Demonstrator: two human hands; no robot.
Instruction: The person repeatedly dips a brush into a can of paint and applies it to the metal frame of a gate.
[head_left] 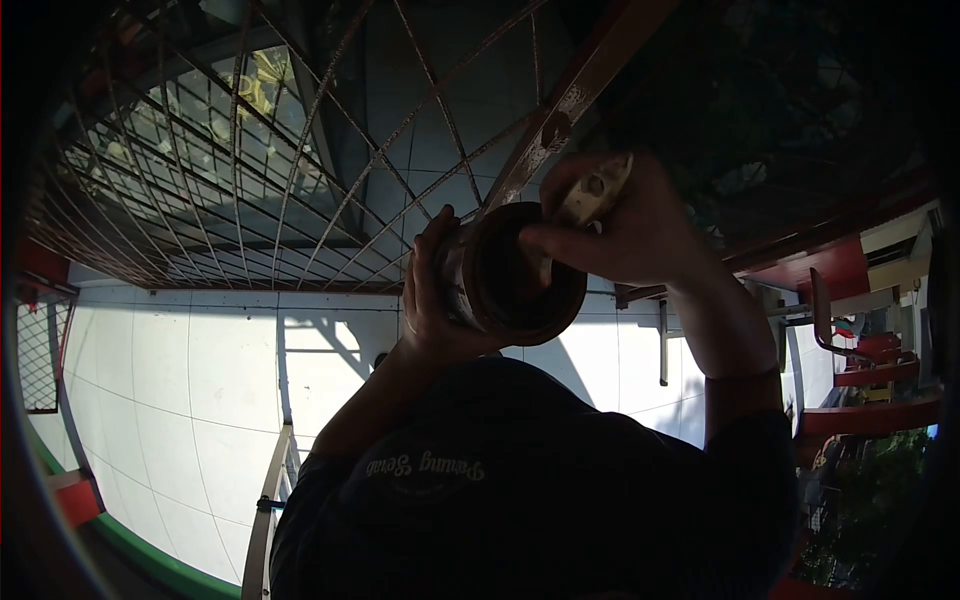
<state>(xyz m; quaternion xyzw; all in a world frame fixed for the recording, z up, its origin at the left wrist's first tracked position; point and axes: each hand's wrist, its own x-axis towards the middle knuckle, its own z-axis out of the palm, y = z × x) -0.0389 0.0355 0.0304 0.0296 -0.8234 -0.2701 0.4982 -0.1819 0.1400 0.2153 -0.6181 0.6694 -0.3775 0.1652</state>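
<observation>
My left hand [428, 290] is wrapped round the side of a paint can [530, 335], which is tilted so its dark opening faces me. Brownish paint coats the rim, and the inside is mostly in shadow. In my right hand [645, 225] is a paintbrush, its pale, stained handle [595, 195] poking up between thumb and fingers. The brush's lower end reaches into the mouth of the can, where the bristles are hard to make out. Just beyond the can runs a brown metal frame bar [555, 125] with pale worn patches.
A rusty diamond-pattern metal grille [330, 130] spans the far left. Below lies a sunlit tiled floor [170, 370]. A metal ladder-like frame [272, 510] stands at lower left, close to my body. Red benches or ledges [870, 420] are at the right.
</observation>
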